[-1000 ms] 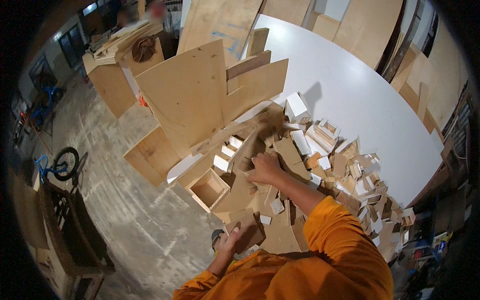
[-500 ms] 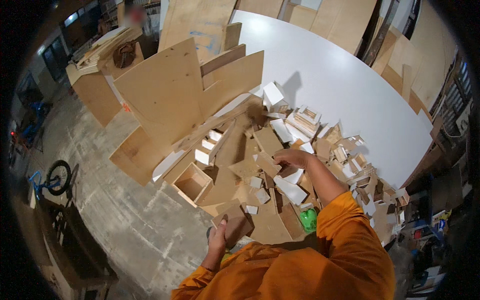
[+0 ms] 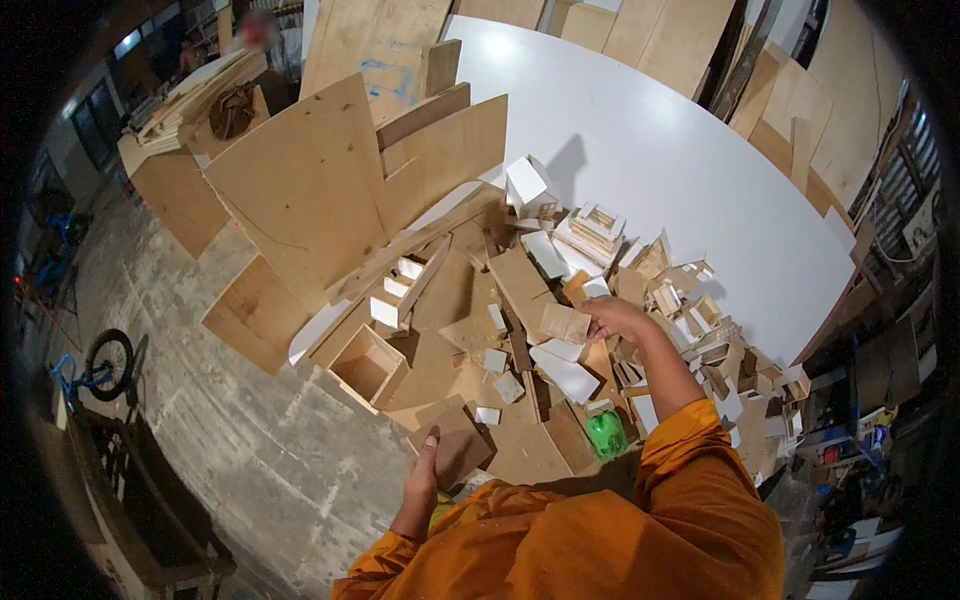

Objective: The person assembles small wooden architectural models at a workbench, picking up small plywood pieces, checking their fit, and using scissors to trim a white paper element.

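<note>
My left hand (image 3: 422,475) grips a flat brown board (image 3: 455,440) near my body, its thumb laid over the top face. My right hand (image 3: 618,318) reaches over the pile of offcuts, fingers closed on the edge of a small plywood piece (image 3: 565,323). White offcuts (image 3: 565,375) lie just below that piece. To the left, an open-topped wooden box (image 3: 368,365) rests on the work surface, beside a white-and-brown divided piece (image 3: 393,300). Small white blocks (image 3: 495,360) are scattered between my hands.
A green plastic bottle bottom (image 3: 606,436) sits close to my body. Tall plywood panels (image 3: 300,175) stand at the left, and a large white board (image 3: 640,150) spreads behind the heap. Several offcuts (image 3: 690,300) crowd the right. A bicycle wheel (image 3: 108,365) shows far left.
My right hand has moved a little to the right, the small plywood piece now showing plainly in its fingers. My left hand still holds the brown board. The view has shifted slightly.
</note>
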A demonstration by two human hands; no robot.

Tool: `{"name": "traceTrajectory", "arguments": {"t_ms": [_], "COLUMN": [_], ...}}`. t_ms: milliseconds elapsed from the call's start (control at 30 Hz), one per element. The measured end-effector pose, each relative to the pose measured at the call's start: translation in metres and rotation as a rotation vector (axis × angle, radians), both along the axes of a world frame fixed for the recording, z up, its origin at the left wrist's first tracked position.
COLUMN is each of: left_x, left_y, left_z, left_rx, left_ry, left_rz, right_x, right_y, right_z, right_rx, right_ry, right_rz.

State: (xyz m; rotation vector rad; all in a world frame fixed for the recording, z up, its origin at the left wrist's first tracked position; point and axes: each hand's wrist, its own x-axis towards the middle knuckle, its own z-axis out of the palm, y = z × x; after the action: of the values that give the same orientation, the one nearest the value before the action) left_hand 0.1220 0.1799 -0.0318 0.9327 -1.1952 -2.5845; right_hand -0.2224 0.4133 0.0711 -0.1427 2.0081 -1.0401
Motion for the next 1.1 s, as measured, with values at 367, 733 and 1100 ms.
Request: {"name": "traceTrajectory", "arguments": {"t_ms": [367, 733, 1100], "left_x": [0.003, -0.003, -0.003], "left_y": [-0.003, -0.001, -0.001], "left_z": [-0.009, 0.013, 0.016], "left_rx": [0.034, -0.025, -0.064], "left_ry": [-0.016, 0.003, -0.003], "left_rz": [-0.04, -0.019, 0.025], "right_x": [0.031, 0.03, 0.078], "right_y": [0.021, 0.019, -0.172], "right_z": [-0.003, 0.003, -0.038], "right_rx": [-0.028, -0.128, -0.249], "right_ry": [0.923, 0.935, 1.042], "right_rz": [0.461, 0.1, 0.638]}}
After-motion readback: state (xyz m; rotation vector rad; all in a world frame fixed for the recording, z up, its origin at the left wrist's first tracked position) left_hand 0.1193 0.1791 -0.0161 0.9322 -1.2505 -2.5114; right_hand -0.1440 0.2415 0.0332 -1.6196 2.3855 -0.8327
